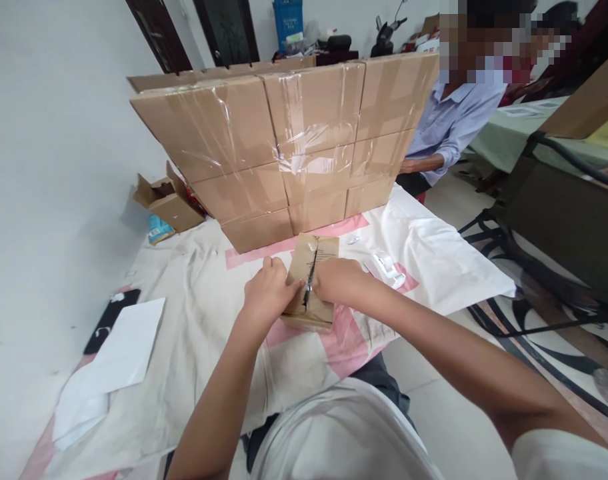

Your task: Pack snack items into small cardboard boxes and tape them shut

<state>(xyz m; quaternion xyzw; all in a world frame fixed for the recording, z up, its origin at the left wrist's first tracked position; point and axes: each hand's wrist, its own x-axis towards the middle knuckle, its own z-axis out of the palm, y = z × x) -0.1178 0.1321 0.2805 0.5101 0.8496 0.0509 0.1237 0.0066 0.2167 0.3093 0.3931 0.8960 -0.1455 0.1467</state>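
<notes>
Wrinkled white cloth (184,293) beneath a creased cardboard box (325,252)

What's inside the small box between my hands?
The small box shows only a dark gap between its flaps; left hand and right hand hold them nearly shut, so contents are hidden.

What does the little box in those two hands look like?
The little box is plain brown cardboard with faint dark print on top. Its two top flaps meet at a dark gap. It sits on the white and pink cloth, before the box stack. The left hand and right hand hold one flap each.
</notes>
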